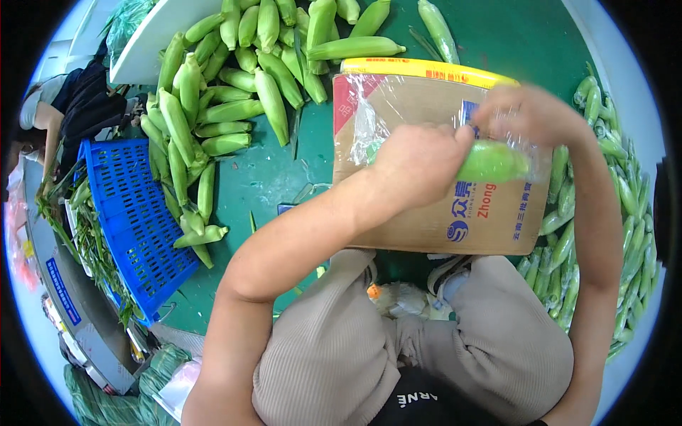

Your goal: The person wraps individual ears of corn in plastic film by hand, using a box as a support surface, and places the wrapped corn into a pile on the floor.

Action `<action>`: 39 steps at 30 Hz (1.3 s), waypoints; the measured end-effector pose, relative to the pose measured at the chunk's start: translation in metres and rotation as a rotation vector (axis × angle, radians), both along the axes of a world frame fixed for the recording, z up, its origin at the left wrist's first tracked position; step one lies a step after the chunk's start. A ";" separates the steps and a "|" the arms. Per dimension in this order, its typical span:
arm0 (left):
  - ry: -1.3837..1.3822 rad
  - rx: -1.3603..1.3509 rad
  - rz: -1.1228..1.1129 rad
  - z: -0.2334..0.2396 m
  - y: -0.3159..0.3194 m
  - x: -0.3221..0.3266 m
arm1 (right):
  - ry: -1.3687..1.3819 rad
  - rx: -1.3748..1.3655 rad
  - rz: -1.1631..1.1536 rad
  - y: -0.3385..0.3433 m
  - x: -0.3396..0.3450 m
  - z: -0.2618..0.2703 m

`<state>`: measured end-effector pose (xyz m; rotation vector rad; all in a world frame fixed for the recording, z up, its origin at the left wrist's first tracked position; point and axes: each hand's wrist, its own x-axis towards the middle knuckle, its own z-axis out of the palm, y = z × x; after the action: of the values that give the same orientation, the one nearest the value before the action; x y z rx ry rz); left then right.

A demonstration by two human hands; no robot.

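An ear of corn in green husk (493, 161), with clear plastic film (512, 125) about it, is in the grip of my left hand (423, 160). My right hand (530, 114), blurred, is just above the ear with its fingers curled on the film. Both hands are over a printed cardboard box (405, 218) in front of my knees. More clear film (367, 125) clings to the box top at its left. A yellow printed strip (426, 70) runs along the box's far edge.
Unwrapped corn (229, 106) is heaped at the far left on the green surface (256, 175). Film-wrapped ears (565, 255) are piled at the right; another wrapped ear (439, 32) lies beyond the box. A blue plastic basket (138, 213) tilts at the left, near another person (85, 101) bending over husk leaves.
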<state>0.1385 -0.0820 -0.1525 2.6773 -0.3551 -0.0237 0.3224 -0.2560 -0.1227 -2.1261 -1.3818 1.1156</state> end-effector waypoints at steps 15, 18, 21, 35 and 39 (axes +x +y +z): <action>1.113 -0.356 -0.625 0.001 -0.024 -0.067 | -0.557 0.206 0.240 0.002 -0.058 -0.084; 1.371 -0.439 -0.800 -0.027 -0.022 -0.107 | -0.596 0.281 0.196 0.007 -0.064 -0.088; 1.312 -0.356 -0.843 -0.038 -0.012 -0.122 | -0.492 0.439 0.089 -0.004 -0.098 -0.081; -0.097 -0.877 -0.210 0.077 0.028 -0.051 | 0.603 0.590 -0.367 -0.059 -0.180 -0.068; -0.173 -0.954 -0.624 0.104 -0.054 -0.044 | 1.539 1.077 -1.312 -0.034 -0.171 -0.058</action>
<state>0.0948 -0.1362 -0.0488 1.5609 -0.9590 0.1513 0.1512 -0.2903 -0.1807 -0.5075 0.2776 0.6578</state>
